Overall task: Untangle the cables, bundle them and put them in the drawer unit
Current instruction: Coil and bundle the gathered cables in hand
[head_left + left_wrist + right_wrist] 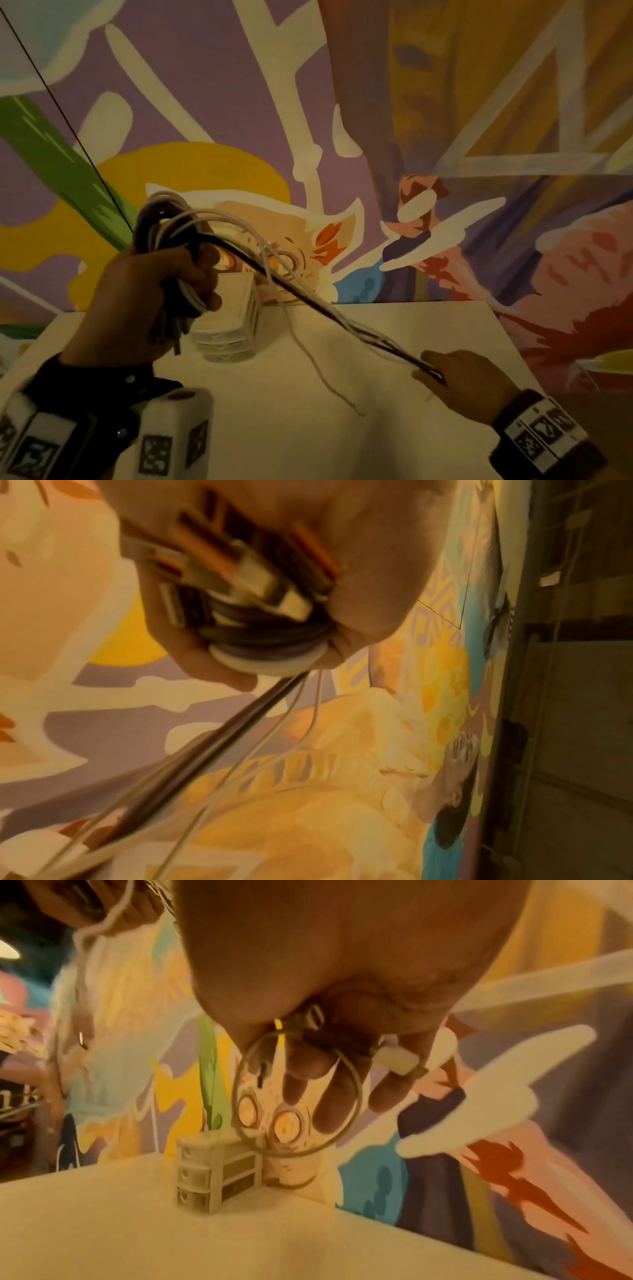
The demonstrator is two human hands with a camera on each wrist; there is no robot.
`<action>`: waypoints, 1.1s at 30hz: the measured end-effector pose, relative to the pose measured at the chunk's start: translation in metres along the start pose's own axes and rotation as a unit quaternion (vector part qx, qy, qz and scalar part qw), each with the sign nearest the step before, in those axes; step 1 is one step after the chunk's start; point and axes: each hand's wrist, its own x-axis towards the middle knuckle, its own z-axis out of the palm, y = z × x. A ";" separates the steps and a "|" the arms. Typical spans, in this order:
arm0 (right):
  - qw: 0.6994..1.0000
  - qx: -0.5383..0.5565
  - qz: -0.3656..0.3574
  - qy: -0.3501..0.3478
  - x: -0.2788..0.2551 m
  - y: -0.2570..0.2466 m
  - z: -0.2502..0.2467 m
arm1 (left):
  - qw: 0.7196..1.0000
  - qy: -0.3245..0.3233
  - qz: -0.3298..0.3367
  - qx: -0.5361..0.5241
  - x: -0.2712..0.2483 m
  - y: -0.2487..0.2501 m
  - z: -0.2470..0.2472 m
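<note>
My left hand [191,274] is raised above the table and grips a coil of dark and white cables [161,222]. In the left wrist view the hand [274,658] is wrapped round the coil [267,639] and several plugs [240,569]. From the coil a taut bunch of strands [308,298] runs down and right to my right hand [435,368], which pinches them low over the table. The right wrist view shows a thin cable loop [298,1093] and a white plug [397,1061] at that hand's fingers [329,1102]. The small white drawer unit [229,318] stands behind the left hand, its drawers [215,1172] closed.
The pale table [342,428] ends against a painted mural wall [445,137] at the back and at the right. A thin white strand [315,363] hangs loose from the bunch down to the tabletop. A thin black line [68,116] crosses the wall at upper left.
</note>
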 end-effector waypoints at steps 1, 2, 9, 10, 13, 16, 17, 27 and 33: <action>0.999 0.018 0.017 -0.027 -0.004 0.005 0.002 | 1.000 0.005 0.001 0.018 0.000 -0.003 0.002; 0.997 0.041 0.031 -0.058 -0.006 0.007 0.002 | 0.999 0.005 -0.003 0.037 -0.001 -0.007 0.006; 0.962 0.268 -0.053 -0.010 -0.004 -0.051 -0.057 | 0.980 -0.053 -0.048 0.188 -0.002 -0.054 0.058; 0.943 0.319 -0.087 0.026 0.000 -0.068 -0.066 | 0.976 -0.069 -0.047 0.201 -0.003 -0.061 0.067; 0.904 0.397 -0.139 0.075 0.013 -0.117 -0.075 | 0.969 -0.082 -0.023 0.231 -0.002 -0.068 0.081; 0.907 0.399 -0.106 0.083 0.015 -0.133 -0.065 | 0.984 -0.054 -0.037 0.168 0.004 -0.054 0.066; 0.913 0.383 -0.100 0.101 0.014 -0.130 -0.063 | 0.988 -0.038 -0.042 0.140 0.006 -0.049 0.056; 0.965 0.068 -0.112 0.226 0.013 -0.156 -0.058 | 0.993 -0.089 -0.079 0.012 -0.009 -0.074 0.034; 0.971 -0.009 -0.169 0.167 0.009 -0.175 -0.055 | 0.992 -0.052 -0.058 0.100 -0.013 -0.093 0.054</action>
